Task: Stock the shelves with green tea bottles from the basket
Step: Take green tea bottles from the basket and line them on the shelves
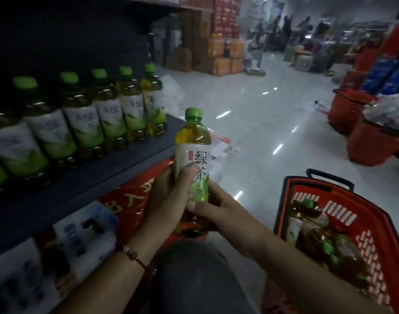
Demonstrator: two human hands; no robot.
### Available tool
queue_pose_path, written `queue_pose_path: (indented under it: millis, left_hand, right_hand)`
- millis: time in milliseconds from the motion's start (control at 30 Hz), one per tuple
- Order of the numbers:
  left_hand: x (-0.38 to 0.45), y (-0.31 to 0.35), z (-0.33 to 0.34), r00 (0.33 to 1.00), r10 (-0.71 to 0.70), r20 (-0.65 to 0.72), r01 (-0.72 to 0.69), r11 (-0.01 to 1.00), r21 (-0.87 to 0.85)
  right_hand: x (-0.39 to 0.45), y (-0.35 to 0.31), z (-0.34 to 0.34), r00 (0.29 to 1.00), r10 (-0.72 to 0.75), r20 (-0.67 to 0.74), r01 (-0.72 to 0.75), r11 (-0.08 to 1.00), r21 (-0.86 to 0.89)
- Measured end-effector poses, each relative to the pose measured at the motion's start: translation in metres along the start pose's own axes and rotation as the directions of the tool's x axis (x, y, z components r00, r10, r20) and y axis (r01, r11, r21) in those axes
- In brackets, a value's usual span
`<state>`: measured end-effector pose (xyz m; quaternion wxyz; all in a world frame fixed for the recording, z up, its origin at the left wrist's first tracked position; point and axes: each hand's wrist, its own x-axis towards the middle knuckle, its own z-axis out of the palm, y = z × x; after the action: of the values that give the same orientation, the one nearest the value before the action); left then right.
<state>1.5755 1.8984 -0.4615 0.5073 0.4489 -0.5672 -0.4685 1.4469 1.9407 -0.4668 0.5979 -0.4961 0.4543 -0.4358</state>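
An upright green tea bottle (193, 146) with a green cap and a white and green label is held in front of me, just right of the shelf's end. My left hand (169, 196) grips its label from the left. My right hand (213, 208) grips its lower part from the right. A row of several green tea bottles (85, 118) stands along the dark shelf (85, 184) at left. The red basket (343, 209) at lower right holds several more green tea bottles (311, 214) lying down.
Red bags and boxed goods (81, 227) sit below the shelf. Other red baskets (350, 109) with goods stand at right. Stacked cartons (223, 48) and people are far down the glossy aisle floor (257, 114). My knee (194, 275) is below the hands.
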Motion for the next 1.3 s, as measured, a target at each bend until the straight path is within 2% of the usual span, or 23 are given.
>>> queue_pose_path:
  millis: [133,267,367,567,667,767,867,1000,1200,1300]
  left_hand:
    - [-0.006,0.011,-0.085,0.999,-0.038,-0.025,0.04,0.996,0.083]
    - [-0.024,0.012,-0.153,0.988,-0.154,-0.026,0.156,0.986,0.062]
    - [-0.047,0.006,-0.19,0.971,-0.224,-0.085,0.229,0.971,0.063]
    - [-0.067,0.009,-0.242,0.912,-0.219,-0.347,0.211,0.976,-0.062]
    - [-0.07,0.011,-0.268,0.862,-0.191,-0.469,0.15,0.981,-0.123]
    - [-0.072,0.007,-0.295,0.803,-0.166,-0.573,0.119,0.986,-0.119]
    - [-0.075,0.003,-0.318,0.769,-0.106,-0.63,0.096,0.994,-0.049]
    - [-0.072,-0.002,-0.338,0.746,0.007,-0.666,0.068,0.994,0.086]
    - [-0.054,-0.018,-0.353,0.772,0.094,-0.628,0.085,0.965,0.249]
    - [-0.042,-0.024,-0.352,0.793,0.15,-0.591,0.053,0.948,0.312]
  right_hand:
    - [0.028,0.002,0.058,0.993,-0.092,0.068,0.102,0.982,-0.156]
    - [0.048,0.005,0.102,0.983,-0.121,0.141,0.16,0.939,-0.305]
    - [0.064,0.01,0.142,0.97,-0.131,0.206,0.203,0.899,-0.387]
    - [0.088,0.015,0.205,0.921,-0.193,0.339,0.316,0.878,-0.36]
    - [0.101,0.015,0.238,0.87,-0.273,0.41,0.448,0.785,-0.429]
    - [0.112,0.017,0.27,0.826,-0.32,0.463,0.524,0.737,-0.426]
    - [0.126,0.023,0.3,0.816,-0.365,0.448,0.56,0.689,-0.459]
    - [0.14,0.037,0.332,0.825,-0.396,0.403,0.557,0.689,-0.463]
    - [0.155,0.052,0.346,0.839,-0.421,0.344,0.537,0.738,-0.409]
    - [0.161,0.055,0.347,0.838,-0.47,0.276,0.545,0.711,-0.445]
